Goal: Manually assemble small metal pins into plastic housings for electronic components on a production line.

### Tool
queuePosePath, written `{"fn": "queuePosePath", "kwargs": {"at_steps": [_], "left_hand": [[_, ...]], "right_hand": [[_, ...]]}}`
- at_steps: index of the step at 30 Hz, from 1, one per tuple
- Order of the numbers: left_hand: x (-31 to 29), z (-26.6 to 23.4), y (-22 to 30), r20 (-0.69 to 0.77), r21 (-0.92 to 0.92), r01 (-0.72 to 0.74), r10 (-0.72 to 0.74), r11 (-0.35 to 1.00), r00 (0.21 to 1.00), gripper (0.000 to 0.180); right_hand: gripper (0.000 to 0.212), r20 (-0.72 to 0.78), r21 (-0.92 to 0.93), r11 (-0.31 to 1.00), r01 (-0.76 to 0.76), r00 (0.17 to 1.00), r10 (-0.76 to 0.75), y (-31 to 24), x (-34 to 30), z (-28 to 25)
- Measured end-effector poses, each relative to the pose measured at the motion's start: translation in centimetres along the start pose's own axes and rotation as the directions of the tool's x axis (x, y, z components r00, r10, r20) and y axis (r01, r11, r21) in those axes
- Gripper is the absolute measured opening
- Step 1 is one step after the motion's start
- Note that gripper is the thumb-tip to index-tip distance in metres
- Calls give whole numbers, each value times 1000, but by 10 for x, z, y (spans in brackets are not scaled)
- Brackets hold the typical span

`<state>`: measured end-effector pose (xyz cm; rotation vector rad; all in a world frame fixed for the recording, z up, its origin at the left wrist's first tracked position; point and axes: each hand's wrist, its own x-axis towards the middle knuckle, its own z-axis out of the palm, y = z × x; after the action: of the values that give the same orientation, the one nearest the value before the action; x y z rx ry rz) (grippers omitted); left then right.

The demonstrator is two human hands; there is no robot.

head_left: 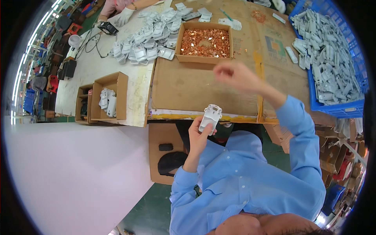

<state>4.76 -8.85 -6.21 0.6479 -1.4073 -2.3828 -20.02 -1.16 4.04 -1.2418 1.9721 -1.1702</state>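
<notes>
My left hand grips a white plastic housing in front of the table's near edge, with the thumb lying on its hollow face. Over the cardboard-covered tabletop is my right hand, slightly blurred. Its fingers are curled together; whatever they may hold is too small to make out. Just beyond that hand stands a shallow cardboard box full of small copper-coloured metal pieces. Many similar white housings lie heaped to the left of this box.
A blue crate at the right holds many white plastic parts. Cardboard bins with a few housings stand at the left. Across the table, another person's gloved hand is near a small black device.
</notes>
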Motion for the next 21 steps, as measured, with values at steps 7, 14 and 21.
{"fn": "queuePosePath", "kwargs": {"at_steps": [7,14,21], "left_hand": [[-12,4,0,-15,-207,66,-71,976,997,43],[-17,1,8,65,-208,101,-89,973,994,64],[-12,-4,5,176,-191,109,-75,976,982,67]], "right_hand": [[18,-112,-555,830,-54,994,-10,85,149,-45],[14,-20,-797,601,-58,997,70,97,182,-21],[14,0,-859,511,-44,996,87,99,193,-18]]}}
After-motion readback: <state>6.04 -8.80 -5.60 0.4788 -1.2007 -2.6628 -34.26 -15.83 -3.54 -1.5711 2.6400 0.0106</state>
